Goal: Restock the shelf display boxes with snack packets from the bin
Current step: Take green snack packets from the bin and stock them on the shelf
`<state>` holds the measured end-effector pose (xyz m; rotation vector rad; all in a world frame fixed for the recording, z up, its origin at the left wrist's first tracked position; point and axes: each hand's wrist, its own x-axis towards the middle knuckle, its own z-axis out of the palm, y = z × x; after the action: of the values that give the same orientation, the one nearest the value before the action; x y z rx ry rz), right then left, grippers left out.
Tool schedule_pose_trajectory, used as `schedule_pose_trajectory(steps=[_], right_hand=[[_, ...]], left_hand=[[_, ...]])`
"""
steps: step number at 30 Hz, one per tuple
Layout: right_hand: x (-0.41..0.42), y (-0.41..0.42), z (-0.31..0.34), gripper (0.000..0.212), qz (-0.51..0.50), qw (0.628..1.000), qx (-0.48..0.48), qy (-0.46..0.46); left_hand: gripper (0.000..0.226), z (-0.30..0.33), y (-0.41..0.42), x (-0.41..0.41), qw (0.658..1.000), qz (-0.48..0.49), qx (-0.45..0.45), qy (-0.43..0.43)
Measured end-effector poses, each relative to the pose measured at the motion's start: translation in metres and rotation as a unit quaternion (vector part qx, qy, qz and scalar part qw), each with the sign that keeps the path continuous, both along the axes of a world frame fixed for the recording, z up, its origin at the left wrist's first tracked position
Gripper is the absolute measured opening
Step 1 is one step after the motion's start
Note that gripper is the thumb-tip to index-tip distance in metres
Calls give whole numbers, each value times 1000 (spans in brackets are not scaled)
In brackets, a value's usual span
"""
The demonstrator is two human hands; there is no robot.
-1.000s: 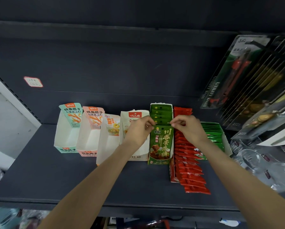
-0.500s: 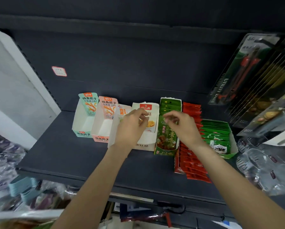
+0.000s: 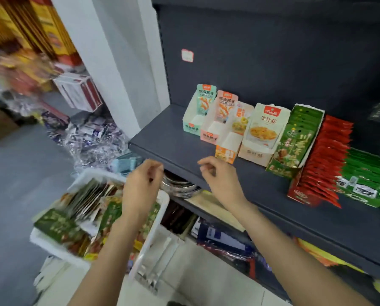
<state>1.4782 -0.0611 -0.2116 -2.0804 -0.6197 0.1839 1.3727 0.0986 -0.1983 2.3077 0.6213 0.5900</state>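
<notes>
- Head view: both hands hang empty in front of the near edge of the dark shelf (image 3: pixel 167 142), between the display boxes up on the right and the white bin (image 3: pixel 156 226) down on the left.
- The left hand (image 3: pixel 140 186) hovers right over the bin, fingers loosely curled and holding nothing; the right hand (image 3: pixel 220 180) is just beside it, fingers also loosely bent and empty.
- The snack packets (image 3: pixel 74 217) lie heaped in the bin, green, brown and silvery ones mixed together.
- By my reading this is the fetch step: the green display box (image 3: pixel 295 140), the red display box (image 3: pixel 319 164) and the far-right green box (image 3: pixel 365 175) look stocked, while the four pale boxes (image 3: pixel 226 127) further left show bare insides.
- The next move calls for reaching down into the bin and picking packets that match one of those hollow boxes.
- Hard to make out: the bin's contents are smeared by motion blur, so the flavours can't be matched to the boxes; the left hand and forearm cover the middle of the bin; the far-left clutter is a blur, and the far-right green box is cut by the frame edge.
</notes>
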Motion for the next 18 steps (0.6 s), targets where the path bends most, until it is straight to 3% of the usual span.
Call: schedule_pose_trajectory(steps=[8, 13, 18], right_hand=[[-85, 120, -38, 21, 45, 997, -37, 42], [-127, 181, -77, 19, -30, 993, -28, 111], [-153, 213, -105, 28, -79, 979, -83, 168]], left_hand=[[8, -43, 117, -101, 997, 31, -39, 62], [19, -76, 189, -122, 988, -44, -61, 137], [33, -98, 222, -126, 971, -107, -90, 195]])
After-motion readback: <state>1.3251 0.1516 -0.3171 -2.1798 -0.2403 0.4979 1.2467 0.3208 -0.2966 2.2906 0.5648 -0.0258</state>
